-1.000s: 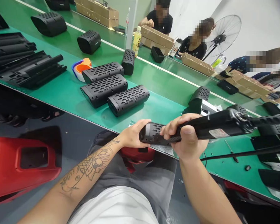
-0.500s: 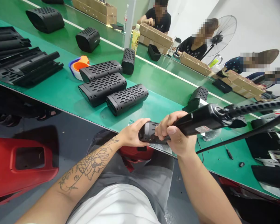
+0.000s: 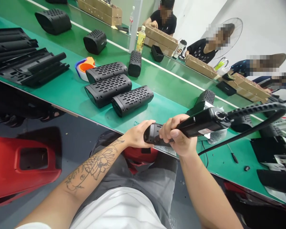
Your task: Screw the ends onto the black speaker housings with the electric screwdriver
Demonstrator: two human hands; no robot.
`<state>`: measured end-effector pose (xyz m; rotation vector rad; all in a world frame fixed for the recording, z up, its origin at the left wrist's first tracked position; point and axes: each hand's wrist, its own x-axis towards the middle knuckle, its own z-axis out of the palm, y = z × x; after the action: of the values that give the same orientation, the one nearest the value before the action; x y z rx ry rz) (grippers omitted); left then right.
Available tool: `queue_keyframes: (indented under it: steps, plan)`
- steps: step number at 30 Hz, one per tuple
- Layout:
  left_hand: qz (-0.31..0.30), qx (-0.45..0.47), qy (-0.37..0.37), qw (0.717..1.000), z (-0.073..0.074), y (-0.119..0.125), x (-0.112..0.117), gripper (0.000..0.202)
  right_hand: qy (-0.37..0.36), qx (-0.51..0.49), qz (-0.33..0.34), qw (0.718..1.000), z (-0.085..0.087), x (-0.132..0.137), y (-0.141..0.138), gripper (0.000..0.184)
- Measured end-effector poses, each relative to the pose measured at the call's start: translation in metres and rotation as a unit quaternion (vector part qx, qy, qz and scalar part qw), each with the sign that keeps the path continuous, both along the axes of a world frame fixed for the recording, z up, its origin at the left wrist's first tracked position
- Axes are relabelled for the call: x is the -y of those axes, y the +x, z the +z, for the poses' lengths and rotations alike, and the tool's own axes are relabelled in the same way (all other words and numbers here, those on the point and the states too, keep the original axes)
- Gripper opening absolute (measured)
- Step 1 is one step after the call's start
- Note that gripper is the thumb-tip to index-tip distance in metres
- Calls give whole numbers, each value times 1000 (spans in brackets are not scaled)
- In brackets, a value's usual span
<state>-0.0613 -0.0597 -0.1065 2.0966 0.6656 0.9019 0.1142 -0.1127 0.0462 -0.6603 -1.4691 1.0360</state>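
My left hand grips the left end of a black slotted speaker housing at the table's near edge. Closed around a black corded electric screwdriver, my right hand is over the housing's right part and hides much of it. The tool lies tilted, its thick cord leaving from the right end; its tip is hidden behind my fingers. Beyond my hands, three similar black housings lie side by side on the green mat, and another housing stands behind them.
Black curved shells are stacked at the left, near a tape roll with an orange core. A small screwdriver lies at right. A red stool stands at lower left. Across the line, people sit behind cardboard boxes.
The view has shifted slightly, so the table items appear a little farther right. Both hands keep their hold on the housing and the electric screwdriver.
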Motion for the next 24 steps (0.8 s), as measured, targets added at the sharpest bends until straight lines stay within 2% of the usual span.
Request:
queue_keyframes:
  steps: [3, 6, 9, 11, 13, 15, 16, 17, 18, 20, 22, 24]
  plan:
    - [3, 2, 2, 1000, 1, 0, -1, 119, 1, -5, 1, 1000, -8, 2, 0, 34]
    - [9, -16, 3, 1000, 3, -1, -4, 121, -14, 5, -38, 999, -12, 7, -2, 37]
    - [42, -47, 23, 998, 1, -2, 5, 122, -16, -1, -85, 996, -2, 16, 3, 37]
    - [101, -59, 64, 991, -7, -1, 29, 123, 11, -32, -110, 993, 14, 20, 21, 39]
    - [187, -58, 118, 973, -19, 2, 68, 130, 44, -57, -184, 980, 29, 18, 54, 39]
    - [269, -58, 153, 949, -33, 7, 116, 128, 68, -51, -331, 940, 37, 9, 100, 32]
    - [279, -62, 163, 944, -38, 10, 138, 119, 80, -44, -419, 904, 38, 2, 125, 27]
    - [269, -66, 172, 945, -41, 14, 157, 108, 89, -27, -485, 870, 35, -5, 148, 25]
    - [239, -64, 186, 951, -41, 18, 170, 100, 88, -1, -517, 852, 30, -13, 170, 27]
    - [146, -48, 231, 961, -32, 27, 177, 88, 89, 17, -545, 833, 16, -24, 202, 31]
    - [55, -35, 290, 955, -10, 36, 155, 82, 86, 15, -536, 840, 2, -30, 219, 34]
    - [-12, -64, 330, 942, 22, 45, 113, 82, 82, 9, -517, 852, -7, -30, 223, 36]
